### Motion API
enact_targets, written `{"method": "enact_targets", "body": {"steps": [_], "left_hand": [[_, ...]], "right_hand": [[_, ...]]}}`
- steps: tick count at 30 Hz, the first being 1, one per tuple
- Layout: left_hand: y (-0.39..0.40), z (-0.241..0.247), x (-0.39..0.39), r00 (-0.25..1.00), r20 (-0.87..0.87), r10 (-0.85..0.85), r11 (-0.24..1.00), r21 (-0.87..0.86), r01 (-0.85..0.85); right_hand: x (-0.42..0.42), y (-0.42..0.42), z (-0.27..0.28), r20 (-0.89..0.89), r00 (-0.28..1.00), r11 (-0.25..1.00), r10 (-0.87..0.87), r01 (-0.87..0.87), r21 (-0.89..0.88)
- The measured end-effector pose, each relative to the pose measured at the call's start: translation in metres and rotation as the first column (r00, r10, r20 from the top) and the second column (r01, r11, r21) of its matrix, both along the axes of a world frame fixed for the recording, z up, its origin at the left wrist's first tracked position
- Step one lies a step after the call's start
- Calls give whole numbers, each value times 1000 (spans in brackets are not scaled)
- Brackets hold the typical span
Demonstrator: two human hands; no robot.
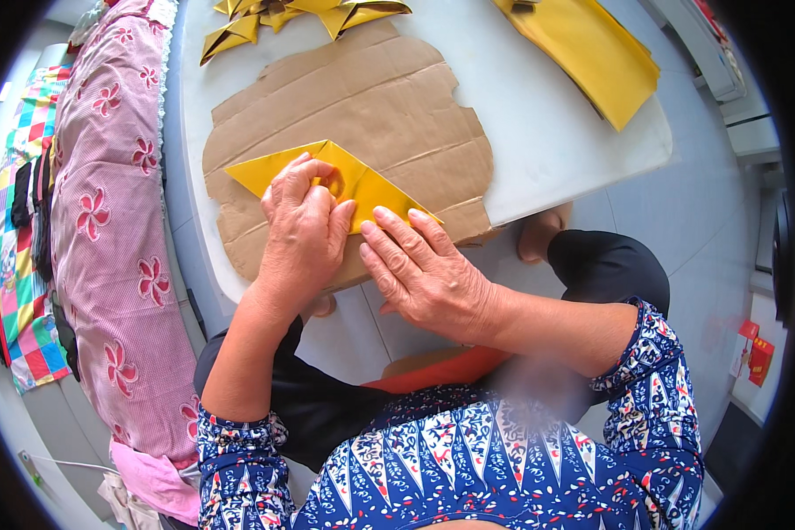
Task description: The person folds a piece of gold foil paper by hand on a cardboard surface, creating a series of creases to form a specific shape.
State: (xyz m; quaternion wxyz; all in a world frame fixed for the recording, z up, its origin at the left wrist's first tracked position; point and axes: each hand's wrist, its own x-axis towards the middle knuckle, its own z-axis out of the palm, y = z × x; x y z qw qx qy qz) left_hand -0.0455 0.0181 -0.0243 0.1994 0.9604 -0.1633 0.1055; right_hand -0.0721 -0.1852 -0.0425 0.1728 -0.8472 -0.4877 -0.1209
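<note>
A sheet of shiny gold paper (364, 182), folded into a slanted shape with pointed ends, lies on a brown cardboard sheet (397, 112). My left hand (305, 225) rests on the paper's left part with curled fingers; whether they pinch the paper cannot be told. With its fingers extended and close together, my right hand (424, 271) lies flat over the lower right edge. Folded gold paper pieces (364, 13) sit beyond the cardboard at the top. A stack of gold paper sheets (589, 59) lies at the upper right.
The cardboard is on a white table (523, 152) with a rounded corner at the right. A long piece of furniture under a pink flowered cover (106, 218) runs along the left. My crossed or bent legs in dark trousers (609, 265) are below the table's near edge.
</note>
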Motion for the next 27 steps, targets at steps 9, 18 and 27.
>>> {"method": "enact_targets", "body": {"steps": [9,18,27], "left_hand": [[-1,-3,-1,999,41,4,1000,-23,-3],[0,-7,-2,989,136,-66,995,87,55],[3,5,-3,994,83,-74,996,48,70]], "right_hand": [[5,1,5,41,999,1000,-18,19,-9],[11,8,4,48,997,998,-53,53,-15],[16,8,4,40,999,999,-29,28,30]]}}
